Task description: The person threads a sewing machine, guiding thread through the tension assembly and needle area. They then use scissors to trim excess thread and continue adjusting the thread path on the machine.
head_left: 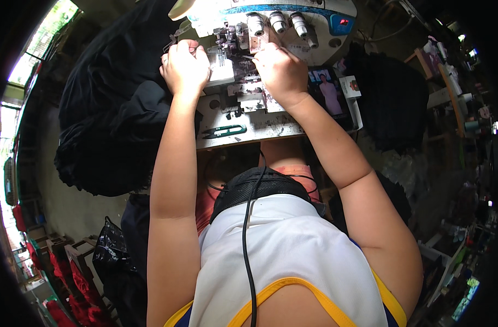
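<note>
An overlock-type sewing machine (314, 10) stands in front of me, its front works opened to bright light. My left hand (184, 68) is at the machine's left side by the needle area (220, 57), with its fingers curled; what they hold, if anything, is hidden. Closed around a thin metal tool (249, 57), my right hand (282, 73) is just right of the needles and below the tension knobs (278, 23). The tool's tip points left, into the exposed mechanism (252, 90). Green-handled thread snips (224, 131) lie on the table's front edge.
A large heap of dark cloth (110, 125) hangs at the left of the machine. Right of my right wrist are a lit screen (329, 92) and a small white box (349, 86). More dark cloth (388, 98) lies beyond. A black cable (246, 229) runs down my front.
</note>
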### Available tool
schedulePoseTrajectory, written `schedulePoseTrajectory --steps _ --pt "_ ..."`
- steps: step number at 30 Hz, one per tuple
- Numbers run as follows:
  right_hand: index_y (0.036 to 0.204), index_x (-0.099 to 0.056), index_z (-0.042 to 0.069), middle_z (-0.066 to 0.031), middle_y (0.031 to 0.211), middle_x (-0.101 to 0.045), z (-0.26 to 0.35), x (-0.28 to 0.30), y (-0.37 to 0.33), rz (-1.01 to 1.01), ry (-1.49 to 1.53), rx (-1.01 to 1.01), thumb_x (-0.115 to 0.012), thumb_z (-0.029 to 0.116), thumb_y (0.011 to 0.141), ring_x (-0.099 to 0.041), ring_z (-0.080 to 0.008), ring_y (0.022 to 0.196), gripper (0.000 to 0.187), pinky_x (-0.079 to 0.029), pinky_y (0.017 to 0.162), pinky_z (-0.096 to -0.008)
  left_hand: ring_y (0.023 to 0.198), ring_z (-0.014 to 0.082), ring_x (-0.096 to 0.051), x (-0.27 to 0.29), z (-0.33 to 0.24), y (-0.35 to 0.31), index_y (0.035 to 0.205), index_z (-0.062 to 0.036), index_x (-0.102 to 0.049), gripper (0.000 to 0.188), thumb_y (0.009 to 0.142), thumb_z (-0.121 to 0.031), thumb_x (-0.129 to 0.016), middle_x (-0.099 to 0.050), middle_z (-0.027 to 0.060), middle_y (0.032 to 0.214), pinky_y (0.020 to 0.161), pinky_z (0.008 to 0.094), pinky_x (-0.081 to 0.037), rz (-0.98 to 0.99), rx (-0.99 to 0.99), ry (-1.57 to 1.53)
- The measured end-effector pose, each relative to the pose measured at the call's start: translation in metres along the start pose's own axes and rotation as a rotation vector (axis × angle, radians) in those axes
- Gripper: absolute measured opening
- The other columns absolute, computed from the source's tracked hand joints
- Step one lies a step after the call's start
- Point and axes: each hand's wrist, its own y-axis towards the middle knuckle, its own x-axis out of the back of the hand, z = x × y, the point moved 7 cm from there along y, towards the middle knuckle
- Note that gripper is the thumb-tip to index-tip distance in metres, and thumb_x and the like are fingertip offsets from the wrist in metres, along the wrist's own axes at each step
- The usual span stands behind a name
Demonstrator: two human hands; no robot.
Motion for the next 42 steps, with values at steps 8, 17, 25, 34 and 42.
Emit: schedulePoseTrajectory --steps 8,17,25,34,42 --pt "0.078 -0.067 0.012 -0.0042 0.083 -0.066 -0.006 -0.009 -0.003 0.026 -0.017 -0.062 -0.065 0.016 0.08 -0.066 -0.0249 0.073 0.005 -0.053 0.064 -0.0345 0.099 0.0312 -0.058 -0.001 0.001 0.0 0.093 -0.0146 -0.066 0.018 0.08 -0.026 -0.062 -0.064 0.0074 0.099 0.089 0.0444 -0.042 0.012 0.013 -0.004" --pt "0.078 -0.069 0.012 -0.0045 0.086 -0.065 -0.004 -0.007 -0.002 0.016 -0.021 -0.025 -0.065 0.018 0.08 -0.066 -0.0259 0.075 0.007 -0.053 0.065 -0.0351 0.098 0.0316 -0.059 -0.002 0.001 0.002 0.09 -0.0138 -0.067 0.018 0.079 -0.026 -0.061 -0.065 0.0082 0.098 0.088 0.0444 -0.043 0.004 0.011 -0.042" --pt "0.078 -0.069 0.015 -0.0031 0.084 -0.063 -0.006 -0.008 -0.003 0.053 -0.087 -0.023 -0.067 0.021 0.08 -0.064 -0.0269 0.07 0.006 -0.052 0.062 -0.0365 0.096 0.0311 -0.06 -0.005 0.004 0.003 0.09 -0.0138 -0.069 0.019 0.079 -0.027 -0.061 -0.067 0.0075 0.095 0.088 0.044 -0.044 -0.007 0.014 -0.031" --pt "0.077 -0.069 0.016 -0.0028 0.08 -0.062 0.001 -0.002 -0.002 0.061 -0.08 0.003 -0.068 0.022 0.079 -0.064 -0.0262 0.068 0.007 -0.052 0.062 -0.0362 0.098 0.0306 -0.061 -0.004 0.004 0.003 0.09 -0.0142 -0.069 0.019 0.079 -0.027 -0.061 -0.067 0.0079 0.097 0.089 0.0431 -0.045 0.002 0.023 -0.021" --pt "0.077 -0.069 0.015 -0.0028 0.082 -0.063 -0.002 -0.004 -0.003 0.062 -0.076 0.011 -0.068 0.022 0.079 -0.065 -0.0259 0.069 0.007 -0.052 0.063 -0.0362 0.097 0.0307 -0.061 -0.005 0.004 0.003 0.09 -0.0142 -0.069 0.019 0.079 -0.027 -0.06 -0.067 0.0081 0.096 0.089 0.0434 -0.045 -0.015 0.007 -0.019"
